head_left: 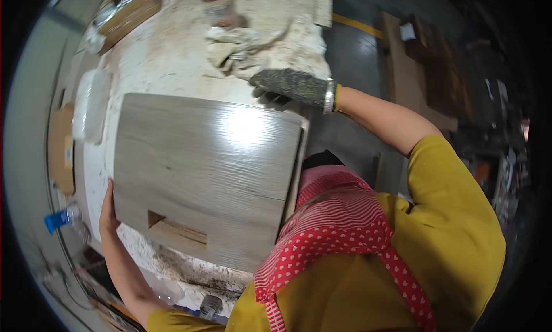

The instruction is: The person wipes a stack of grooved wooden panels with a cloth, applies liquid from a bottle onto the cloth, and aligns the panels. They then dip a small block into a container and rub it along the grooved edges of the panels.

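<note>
A grey wood-grain panel (201,165) with a rectangular cutout near its front left edge lies on the worktable before me. My left hand (107,208), bare, rests against the panel's left edge, its visible fingers straight along the side. Beyond the panel's far right corner is my right hand (293,87), in a dark grey-green work glove. Its fingers point left, a little bent and apart, beside a crumpled, stained cloth (282,47). Whether the glove touches the cloth is unclear; nothing shows in its fingers.
A jar (219,8) with reddish-brown contents stands past the cloth. Clear plastic wrapping (92,105) lies along the table's left side, and an open cardboard box (129,21) sits at the far left. A bottle with a blue label (63,218) is left of my arm. Brown boxes (440,67) stand at the right.
</note>
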Demonstrator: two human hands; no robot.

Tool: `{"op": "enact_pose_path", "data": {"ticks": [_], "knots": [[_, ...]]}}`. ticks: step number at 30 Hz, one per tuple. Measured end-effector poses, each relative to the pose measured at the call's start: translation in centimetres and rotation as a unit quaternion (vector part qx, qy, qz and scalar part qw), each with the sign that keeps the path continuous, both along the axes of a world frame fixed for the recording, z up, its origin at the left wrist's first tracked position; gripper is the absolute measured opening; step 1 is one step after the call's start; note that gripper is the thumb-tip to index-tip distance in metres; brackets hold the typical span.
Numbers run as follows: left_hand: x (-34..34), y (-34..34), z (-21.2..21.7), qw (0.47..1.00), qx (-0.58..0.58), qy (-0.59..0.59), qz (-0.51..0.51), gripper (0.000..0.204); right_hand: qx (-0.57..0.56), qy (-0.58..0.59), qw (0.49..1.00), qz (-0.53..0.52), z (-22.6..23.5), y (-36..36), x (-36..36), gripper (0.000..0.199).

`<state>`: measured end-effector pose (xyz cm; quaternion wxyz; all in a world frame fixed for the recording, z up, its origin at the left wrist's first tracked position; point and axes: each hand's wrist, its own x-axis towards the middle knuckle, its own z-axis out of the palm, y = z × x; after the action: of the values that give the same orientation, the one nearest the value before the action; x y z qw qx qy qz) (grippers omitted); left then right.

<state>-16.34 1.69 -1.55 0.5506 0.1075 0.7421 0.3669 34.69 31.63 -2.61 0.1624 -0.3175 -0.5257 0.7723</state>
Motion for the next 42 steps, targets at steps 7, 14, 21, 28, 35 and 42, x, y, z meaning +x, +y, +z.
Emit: {"op": "enact_pose_path", "data": {"ticks": [7, 14, 21, 28, 35, 42], "knots": [[-1.8, -0.9, -3.2, 0.998, 0.049, -0.027, 0.021, 0.051, 0.111, -0.167, 0.976, 0.078, 0.0, -9.6, 9.7, 0.03], [-0.4, -0.5, -4.8, 0.986, 0.153, -0.02, 0.057, 0.047, 0.212, -0.174, 0.947, 0.169, -4.7, -13.0, 7.7, 0.022], [1.8, -3.9, -4.7, 0.985, 0.157, -0.047, 0.062, 0.038, 0.132, -0.119, 0.977, 0.114, -5.1, -10.2, 5.5, 0.029], [9.7, -13.5, -3.9, 0.959, 0.171, -0.029, 0.224, 0.038, 0.707, -0.205, 0.589, 0.333, -7.3, 0.2, -2.3, 0.015], [29.5, -15.2, -2.0, 0.867, 0.16, -0.023, 0.471, 0.041, 0.726, -0.168, 0.568, 0.348, -5.9, 8.7, -10.4, 0.028], [42.5, -13.0, 0.2, 0.776, 0.197, -0.05, 0.597, 0.054, 0.647, -0.001, 0.636, 0.421, -3.8, 8.3, -16.7, 0.04]]}}
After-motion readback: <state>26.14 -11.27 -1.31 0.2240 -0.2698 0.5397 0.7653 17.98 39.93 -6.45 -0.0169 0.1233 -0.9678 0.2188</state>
